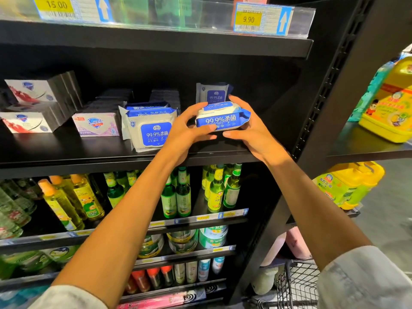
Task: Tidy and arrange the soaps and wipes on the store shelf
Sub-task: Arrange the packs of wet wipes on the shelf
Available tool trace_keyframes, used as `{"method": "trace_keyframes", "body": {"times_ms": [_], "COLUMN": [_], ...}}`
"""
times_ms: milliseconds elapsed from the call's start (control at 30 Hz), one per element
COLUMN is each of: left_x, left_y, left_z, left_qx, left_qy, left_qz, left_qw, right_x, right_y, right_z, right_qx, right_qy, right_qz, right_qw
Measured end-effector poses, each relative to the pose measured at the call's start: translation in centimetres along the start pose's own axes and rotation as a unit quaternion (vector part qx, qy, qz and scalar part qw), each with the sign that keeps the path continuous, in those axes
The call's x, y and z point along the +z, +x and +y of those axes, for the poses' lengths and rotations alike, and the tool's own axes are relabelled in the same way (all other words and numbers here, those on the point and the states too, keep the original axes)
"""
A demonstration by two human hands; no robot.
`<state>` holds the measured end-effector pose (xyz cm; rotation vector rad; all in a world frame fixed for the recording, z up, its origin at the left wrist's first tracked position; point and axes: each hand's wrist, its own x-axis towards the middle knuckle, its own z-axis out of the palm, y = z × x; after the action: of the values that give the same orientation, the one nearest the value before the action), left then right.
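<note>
A blue-and-white wipes pack (221,118) is held flat just above the black shelf (89,152), gripped from the left by my left hand (187,130) and from the right by my right hand (247,130). Behind it another wipes pack (213,92) stands upright against the back. To the left, two more wipes packs (148,128) lean in a small stack. A purple-and-white soap box (97,124) lies beside them. Red-and-white soap boxes (26,108) are stacked at the far left.
Dark boxes (165,95) line the shelf's back. Price tags (263,20) hang on the shelf above. Green and yellow bottles (178,192) fill the shelves below. Yellow detergent jugs (390,103) stand on the neighbouring rack at right. A wire cart (298,284) is at the lower right.
</note>
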<state>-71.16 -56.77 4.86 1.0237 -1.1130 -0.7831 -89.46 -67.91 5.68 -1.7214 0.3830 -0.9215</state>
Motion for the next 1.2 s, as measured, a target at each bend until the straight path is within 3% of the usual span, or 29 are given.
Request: {"method": "trace_keyframes", "body": {"times_ms": [467,900,1200], "left_x": [0.9,1.2,1.3], "left_y": [-0.8,-1.0,-0.9], "left_z": [0.5,0.6,1.1], "left_qx": [0.027,0.06,0.022], "left_qy": [0.058,0.117,0.072], "left_qz": [-0.039,0.018,0.053], "left_qw": [0.997,0.991,0.996], "right_x": [0.1,0.8,0.4], "right_y": [-0.6,-1.1,-1.2], "right_z": [-0.2,-1.4,-1.3], "right_qx": [0.017,0.05,0.054], "right_qy": [0.053,0.066,0.083], "right_qz": [0.056,0.065,0.027], "right_qw": [0.997,0.994,0.995]}}
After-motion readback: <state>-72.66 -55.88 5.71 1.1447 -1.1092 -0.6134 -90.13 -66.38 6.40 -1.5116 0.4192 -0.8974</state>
